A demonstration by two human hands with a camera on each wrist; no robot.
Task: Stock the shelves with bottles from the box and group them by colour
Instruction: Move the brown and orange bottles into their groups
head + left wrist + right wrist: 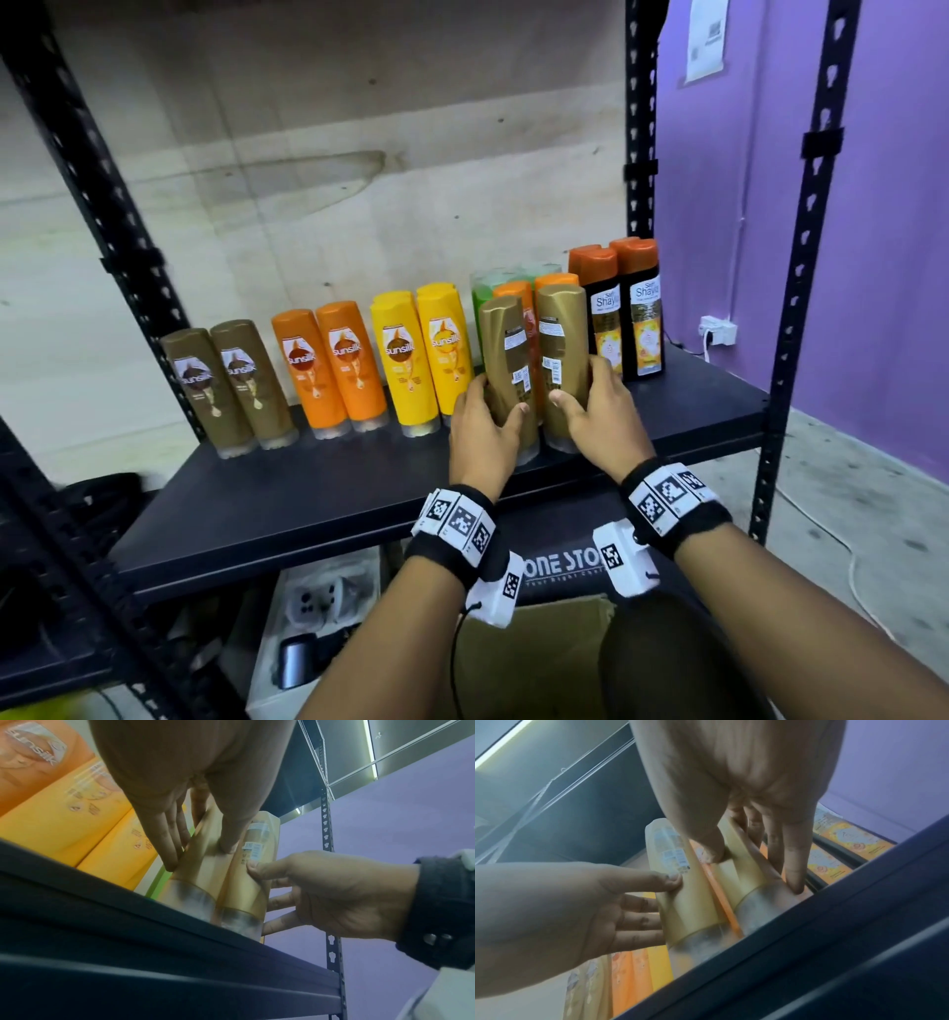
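Two gold bottles stand cap-down side by side on the black shelf [308,493], back labels facing me. My left hand [490,408] grips the left gold bottle [506,360], thumb on its front and fingers round its left side. My right hand [577,385] grips the right gold bottle [562,349] the same way from the right. In the left wrist view my left hand [200,856] wraps the left gold bottle [203,841]. In the right wrist view my right hand [754,871] wraps the right gold bottle [741,876].
Pairs stand along the shelf: brown bottles [231,385], orange bottles [328,365], yellow bottles [421,354], then a green bottle [482,293] and orange-topped ones [557,281] behind the gold pair, and black bottles with orange caps [626,308]. A cardboard box [539,642] sits below.
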